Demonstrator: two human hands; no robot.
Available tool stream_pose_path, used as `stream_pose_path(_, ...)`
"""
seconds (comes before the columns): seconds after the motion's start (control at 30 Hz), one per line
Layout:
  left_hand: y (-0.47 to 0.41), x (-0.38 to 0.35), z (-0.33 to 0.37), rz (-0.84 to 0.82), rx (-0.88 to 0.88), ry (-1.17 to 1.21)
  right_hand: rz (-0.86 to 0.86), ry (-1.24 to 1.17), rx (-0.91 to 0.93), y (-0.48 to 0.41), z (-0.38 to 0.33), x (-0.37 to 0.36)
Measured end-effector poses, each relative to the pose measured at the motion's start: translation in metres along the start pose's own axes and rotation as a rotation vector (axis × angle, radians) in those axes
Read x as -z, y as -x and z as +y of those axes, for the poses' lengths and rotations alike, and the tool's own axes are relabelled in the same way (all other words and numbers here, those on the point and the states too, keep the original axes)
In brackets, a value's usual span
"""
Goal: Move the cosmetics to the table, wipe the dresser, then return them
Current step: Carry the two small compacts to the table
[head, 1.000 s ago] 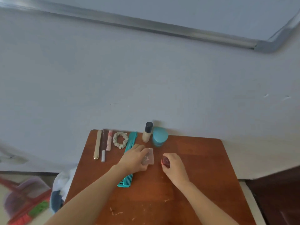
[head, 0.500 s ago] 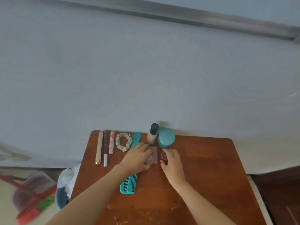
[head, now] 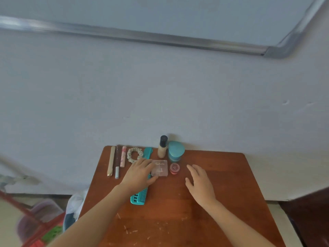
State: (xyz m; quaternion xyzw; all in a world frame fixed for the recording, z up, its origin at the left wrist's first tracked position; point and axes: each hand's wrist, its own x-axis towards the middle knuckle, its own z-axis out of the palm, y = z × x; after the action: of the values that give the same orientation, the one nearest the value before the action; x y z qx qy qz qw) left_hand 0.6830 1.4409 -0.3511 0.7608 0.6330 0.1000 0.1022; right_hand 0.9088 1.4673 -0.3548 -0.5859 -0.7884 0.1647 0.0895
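Cosmetics (head: 123, 156) in row at 12 o'clock edge of surface (head: 222, 184), against wall. Left hand (head: 138, 173) over comb (head: 140, 196), fingers and thumb loosely pinching palette (head: 159, 167) at its 9 o'clock edge. Right hand (head: 200, 182) empty, fingers spread, at 3 o'clock of red pot (head: 174, 168), apart. Palette likely light, rigid, slick, hinge fragile: take by side edges, keep flat. Bottle (head: 162, 147) upright, probably glass, tippy: grip body, not cap. Pot small: pinch round rim.

1. A single head-worn wide-angle view looks forward and down, close over the worktop (head: 226, 186).
2. It faces the wall (head: 160, 86) behind; the worktop fills the lower frame.
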Motion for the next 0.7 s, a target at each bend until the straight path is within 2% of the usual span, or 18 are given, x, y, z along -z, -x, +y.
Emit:
stream_pose_path(0.13, 0.018, 0.006, 0.019, -0.07, 0.1, -0.036, 0.012, 0.02, 0.016, 0.022, 0.007, 0.014)
stream_pose_path(0.27, 0.036, 0.004, 0.048, -0.032, 0.076, -0.048, 0.023, 0.039, 0.027, 0.053, 0.019, 0.024)
stream_pose_path(0.4, 0.048, -0.007, 0.086, -0.092, 0.066, -0.031, 0.039, 0.045, 0.006, 0.09, 0.038, 0.031)
stream_pose_path(0.53, 0.054, -0.016, 0.117, -0.145, -0.018, -0.03, 0.047, 0.048, -0.071, 0.127, 0.057, 0.035)
stream_pose_path(0.7, 0.056, -0.032, 0.146, -0.179, -0.217, -0.022, 0.083, 0.059, -0.285, 0.189, 0.073, 0.042)
